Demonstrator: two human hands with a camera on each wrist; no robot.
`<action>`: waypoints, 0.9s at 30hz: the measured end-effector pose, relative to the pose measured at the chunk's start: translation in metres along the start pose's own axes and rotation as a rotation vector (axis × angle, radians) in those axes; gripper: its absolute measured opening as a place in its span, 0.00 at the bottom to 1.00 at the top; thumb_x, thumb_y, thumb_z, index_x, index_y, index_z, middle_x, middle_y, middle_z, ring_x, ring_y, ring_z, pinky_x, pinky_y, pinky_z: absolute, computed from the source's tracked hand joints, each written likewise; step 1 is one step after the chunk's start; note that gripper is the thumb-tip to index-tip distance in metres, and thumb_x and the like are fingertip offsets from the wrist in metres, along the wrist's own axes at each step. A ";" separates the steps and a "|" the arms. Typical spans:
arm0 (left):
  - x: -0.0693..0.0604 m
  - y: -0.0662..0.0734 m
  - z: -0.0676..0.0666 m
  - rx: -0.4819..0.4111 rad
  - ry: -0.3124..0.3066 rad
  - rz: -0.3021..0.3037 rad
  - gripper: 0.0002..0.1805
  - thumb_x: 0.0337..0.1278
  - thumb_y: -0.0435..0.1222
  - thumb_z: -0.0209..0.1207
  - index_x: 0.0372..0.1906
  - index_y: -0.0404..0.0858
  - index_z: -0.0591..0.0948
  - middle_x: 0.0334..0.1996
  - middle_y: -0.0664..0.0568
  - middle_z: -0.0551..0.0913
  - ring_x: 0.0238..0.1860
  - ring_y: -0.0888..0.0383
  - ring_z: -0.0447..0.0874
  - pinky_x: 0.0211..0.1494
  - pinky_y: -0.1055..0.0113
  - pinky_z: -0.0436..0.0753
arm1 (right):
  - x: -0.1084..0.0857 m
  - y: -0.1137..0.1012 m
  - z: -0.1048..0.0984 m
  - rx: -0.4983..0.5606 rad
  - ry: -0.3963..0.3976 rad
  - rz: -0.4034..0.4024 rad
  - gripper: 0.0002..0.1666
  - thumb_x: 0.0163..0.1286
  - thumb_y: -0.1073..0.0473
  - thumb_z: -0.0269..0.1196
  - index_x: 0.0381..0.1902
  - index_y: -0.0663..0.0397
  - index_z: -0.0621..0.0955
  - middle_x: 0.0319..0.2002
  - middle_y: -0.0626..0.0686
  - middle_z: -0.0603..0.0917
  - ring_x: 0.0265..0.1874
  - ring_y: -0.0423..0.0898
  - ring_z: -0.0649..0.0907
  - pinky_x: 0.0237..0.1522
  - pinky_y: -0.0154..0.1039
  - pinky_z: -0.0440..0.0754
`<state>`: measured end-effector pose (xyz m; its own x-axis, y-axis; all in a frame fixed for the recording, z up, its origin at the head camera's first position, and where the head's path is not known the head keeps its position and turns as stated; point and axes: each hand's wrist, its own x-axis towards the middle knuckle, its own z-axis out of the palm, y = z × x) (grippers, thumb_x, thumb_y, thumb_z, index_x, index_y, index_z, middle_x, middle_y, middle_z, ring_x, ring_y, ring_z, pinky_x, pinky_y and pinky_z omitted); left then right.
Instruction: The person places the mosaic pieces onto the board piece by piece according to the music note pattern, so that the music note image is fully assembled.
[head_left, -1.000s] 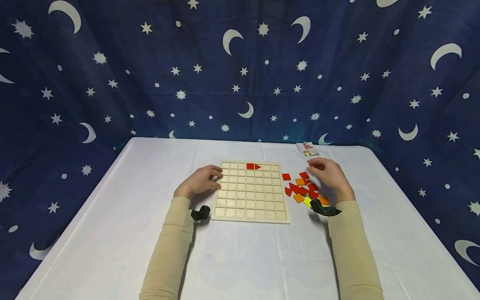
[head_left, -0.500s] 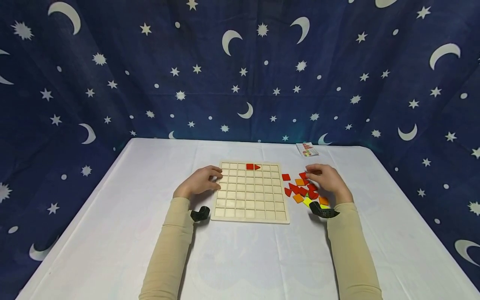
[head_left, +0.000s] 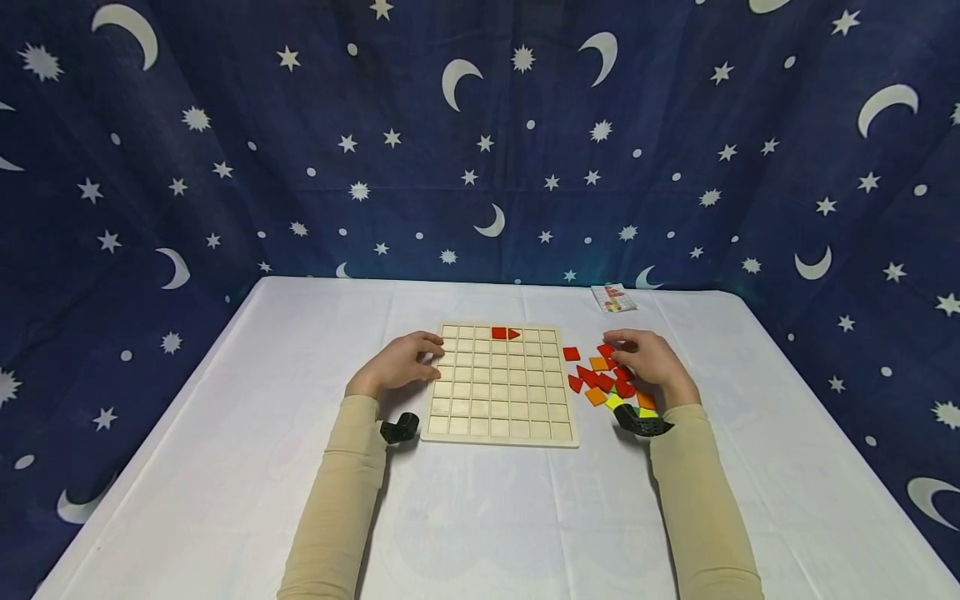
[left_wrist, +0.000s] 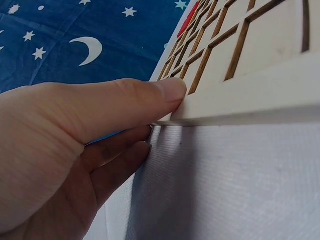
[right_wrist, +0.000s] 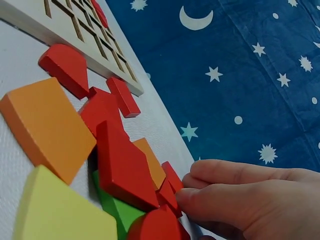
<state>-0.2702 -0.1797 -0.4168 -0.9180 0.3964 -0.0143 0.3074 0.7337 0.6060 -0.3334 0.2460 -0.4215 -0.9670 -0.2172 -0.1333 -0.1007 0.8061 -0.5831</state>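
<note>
In the head view, my left hand [head_left: 396, 363] rests against the left edge of a wooden grid board [head_left: 490, 392]. The left wrist view shows the thumb [left_wrist: 172, 90] touching the board's rim, with the other fingers below it. A red square [head_left: 498, 333] and a red triangle [head_left: 513, 334] lie in the board's far row. Right of the board is a loose pile of tiles, mostly red, such as one red block [right_wrist: 125, 165]. At the pile's far right side is my right hand [head_left: 652, 358], thumb and fingers apart around a red tile [head_left: 605, 350]; contact is unclear.
Orange tiles [head_left: 596, 396], yellow tiles [head_left: 613, 402] and a bit of green [right_wrist: 120, 212] lie in the pile. A printed card [head_left: 614, 298] lies near the far edge of the white-covered table [head_left: 480, 517]. Behind hangs a dark blue star-and-moon cloth [head_left: 420, 192].
My right hand has moved left and lower over the pile, its fingertips coming to the far red tile. The left hand and the board have stayed in place.
</note>
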 end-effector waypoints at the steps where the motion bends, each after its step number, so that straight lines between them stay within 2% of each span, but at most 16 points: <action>1: 0.000 0.000 0.000 -0.001 0.000 -0.002 0.23 0.57 0.34 0.66 0.57 0.30 0.80 0.65 0.41 0.72 0.68 0.43 0.66 0.70 0.51 0.67 | 0.000 0.000 0.000 -0.003 0.001 0.000 0.24 0.71 0.66 0.58 0.64 0.58 0.76 0.62 0.65 0.74 0.58 0.62 0.72 0.63 0.60 0.70; 15: 0.001 0.000 0.000 -0.013 -0.001 -0.011 0.23 0.57 0.34 0.67 0.57 0.30 0.80 0.66 0.42 0.72 0.68 0.43 0.66 0.71 0.52 0.66 | 0.002 0.002 0.004 0.001 0.045 0.035 0.23 0.71 0.62 0.61 0.62 0.63 0.77 0.59 0.65 0.74 0.56 0.61 0.72 0.64 0.60 0.69; 27: 0.001 0.000 0.000 -0.025 -0.001 -0.023 0.23 0.57 0.34 0.67 0.57 0.30 0.80 0.66 0.41 0.71 0.68 0.42 0.66 0.71 0.51 0.66 | 0.002 0.003 0.005 0.005 0.036 0.005 0.22 0.71 0.61 0.61 0.62 0.62 0.77 0.57 0.65 0.75 0.56 0.61 0.73 0.64 0.60 0.70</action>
<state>-0.2713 -0.1794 -0.4167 -0.9245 0.3800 -0.0293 0.2798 0.7289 0.6248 -0.3345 0.2452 -0.4276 -0.9753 -0.1934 -0.1071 -0.0950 0.8042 -0.5867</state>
